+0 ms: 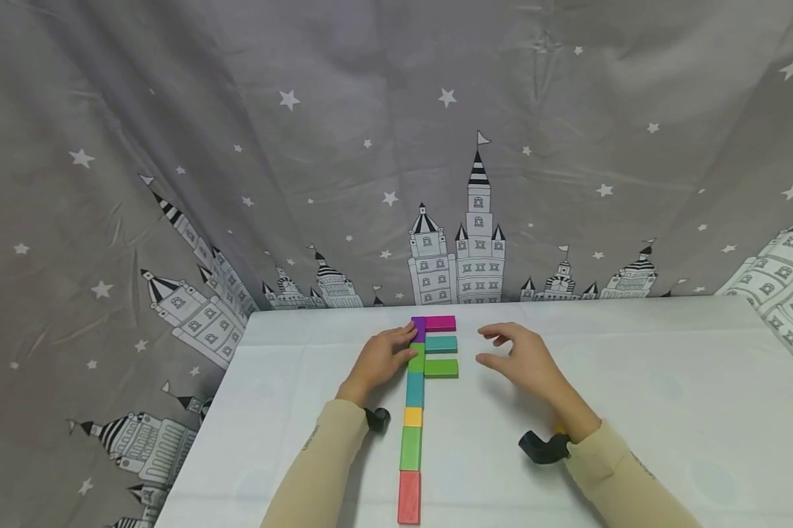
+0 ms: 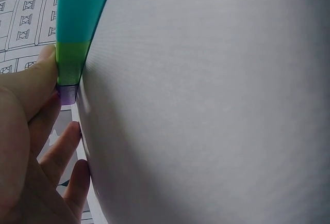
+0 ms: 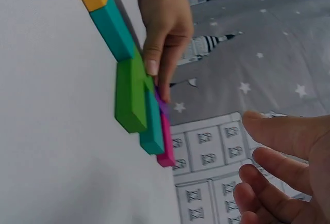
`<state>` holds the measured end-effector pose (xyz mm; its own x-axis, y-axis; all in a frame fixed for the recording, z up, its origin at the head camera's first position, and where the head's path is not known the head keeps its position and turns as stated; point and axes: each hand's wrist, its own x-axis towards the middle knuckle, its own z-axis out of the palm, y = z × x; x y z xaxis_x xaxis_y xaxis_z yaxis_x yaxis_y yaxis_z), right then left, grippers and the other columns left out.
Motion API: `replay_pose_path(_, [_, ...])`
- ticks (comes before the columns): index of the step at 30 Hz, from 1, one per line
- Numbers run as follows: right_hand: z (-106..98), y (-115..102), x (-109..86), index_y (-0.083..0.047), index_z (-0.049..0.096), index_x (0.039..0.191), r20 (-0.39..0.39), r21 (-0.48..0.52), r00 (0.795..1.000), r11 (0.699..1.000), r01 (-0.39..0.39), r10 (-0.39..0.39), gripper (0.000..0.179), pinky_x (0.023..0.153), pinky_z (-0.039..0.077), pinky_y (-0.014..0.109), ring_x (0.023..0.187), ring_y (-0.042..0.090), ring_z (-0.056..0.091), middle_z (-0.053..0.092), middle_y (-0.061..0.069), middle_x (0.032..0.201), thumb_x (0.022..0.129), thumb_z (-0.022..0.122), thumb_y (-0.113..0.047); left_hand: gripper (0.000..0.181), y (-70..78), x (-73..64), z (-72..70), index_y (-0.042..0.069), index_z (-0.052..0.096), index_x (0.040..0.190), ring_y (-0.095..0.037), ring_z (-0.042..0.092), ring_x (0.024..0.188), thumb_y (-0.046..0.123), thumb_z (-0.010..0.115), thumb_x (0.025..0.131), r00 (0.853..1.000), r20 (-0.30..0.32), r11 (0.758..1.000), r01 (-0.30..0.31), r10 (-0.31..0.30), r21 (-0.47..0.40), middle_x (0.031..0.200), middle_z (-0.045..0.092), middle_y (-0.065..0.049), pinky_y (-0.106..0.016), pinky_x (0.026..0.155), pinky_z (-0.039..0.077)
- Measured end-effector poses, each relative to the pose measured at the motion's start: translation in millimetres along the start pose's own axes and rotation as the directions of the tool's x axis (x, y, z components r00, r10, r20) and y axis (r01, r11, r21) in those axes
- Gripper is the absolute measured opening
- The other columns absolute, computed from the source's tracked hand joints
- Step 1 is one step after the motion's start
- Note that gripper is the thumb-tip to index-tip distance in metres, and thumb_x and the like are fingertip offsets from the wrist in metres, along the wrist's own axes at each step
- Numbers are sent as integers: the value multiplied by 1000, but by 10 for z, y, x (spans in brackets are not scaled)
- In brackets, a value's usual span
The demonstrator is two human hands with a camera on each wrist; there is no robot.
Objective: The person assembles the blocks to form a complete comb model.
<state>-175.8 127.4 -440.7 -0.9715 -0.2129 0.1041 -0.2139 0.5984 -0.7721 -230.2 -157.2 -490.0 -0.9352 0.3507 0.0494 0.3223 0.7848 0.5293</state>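
Wooden blocks form a long column, with a purple block (image 1: 420, 331) at the far end and a green block (image 1: 417, 361) just nearer. My left hand (image 1: 378, 361) rests along the column's left side, fingertips at the purple block and thumb at the green one. Three blocks jut rightward from that far stretch: a magenta block (image 1: 440, 323), a teal block (image 1: 441, 344) and another green block (image 1: 441, 369). To their right my right hand (image 1: 523, 357) hovers, thumb and fingers spread apart around nothing. In the right wrist view its fingers (image 3: 278, 131) are loosely bent.
Nearer me the column continues with a teal block (image 1: 414, 389), a yellow block (image 1: 412, 416), a light green block (image 1: 411, 448) and a red block (image 1: 408, 497). All lie on a white table (image 1: 686, 396). Behind it hangs a grey curtain (image 1: 343, 110) printed with castles and stars.
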Motion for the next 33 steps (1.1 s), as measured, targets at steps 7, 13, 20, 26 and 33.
replay_pose_path(7, [-320, 86, -171, -8, 66, 130, -42, -7, 999, 1000, 2, -2, 44, 85, 51, 39, 108, 30, 59, 66, 10, 125, 90, 77, -25, 49, -2, 8, 3, 11, 57, 142, -27, 45, 141, 26, 68, 97, 1000, -4, 1000, -5, 5, -4, 152, 47, 3, -46, 119, 32])
replay_pose_path(13, [-530, 232, -352, -8, 66, 129, -64, -37, 998, 999, 8, -11, 44, 84, 51, 38, 107, 29, 61, 68, 9, 123, 90, 77, -26, 49, -7, 17, 6, 10, 57, 142, -28, 45, 140, 26, 68, 97, 1000, -8, 1000, -16, 16, 1, 152, 48, 2, -46, 119, 32])
replay_pose_path(20, [-693, 443, -556, -8, 66, 128, -68, -70, 997, 997, 18, -23, 45, 79, 51, 27, 104, 30, 60, 69, 9, 121, 89, 79, -26, 49, -6, 12, 6, 10, 57, 142, -27, 44, 141, 25, 68, 97, 1000, -10, 1000, -8, 8, -9, 152, 48, 2, -45, 120, 31])
replay_pose_path(26, [-738, 660, -717, -11, 68, 125, -58, -44, 997, 998, 47, -49, 42, 77, 49, 19, 99, 20, 60, 70, 7, 119, 87, 81, -23, 48, -4, 12, 9, 10, 57, 142, -28, 44, 141, 25, 67, 97, 1000, -5, 1000, -7, 7, -10, 152, 48, 1, -47, 120, 31])
replay_pose_path(33, [-739, 842, -846, -10, 69, 122, -29, -28, 990, 990, 135, -136, 42, 76, 49, 20, 98, 15, 59, 69, 6, 118, 83, 84, -18, 49, -4, 11, 17, 11, 57, 142, -27, 44, 141, 27, 67, 98, 1000, 4, 1000, 5, -5, -9, 152, 47, 3, -47, 120, 30])
